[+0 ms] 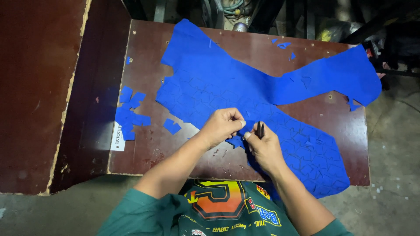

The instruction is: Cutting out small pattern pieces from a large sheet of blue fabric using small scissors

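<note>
I look down on a dark brown worktable (148, 144). A large blue sheet (210, 83) lies flat across it, scored all over with small cut outlines, running from 11 o'clock to 4 o'clock. My left hand (221, 126) is closed, its fingertips (242, 123) pinching the sheet's near edge just below table centre. My right hand (264, 146) sits just beside it at 5 o'clock, thumb and fingers closed around a thin dark tool (260, 129) that stands upright against the sheet. The two hands nearly touch.

A small heap of cut blue pieces (129, 116) rests at 9 o'clock, apart from the sheet; one loose piece (172, 126) lies between heap and sheet. Blue scraps (283, 44) lie at 1 o'clock.

Handling judgement: the sheet appears thin, light and limp, lying flat without curl. The scored areas probably tear easily. Take hold at an edge, close to the outline being freed, with a fingertip pinch.
</note>
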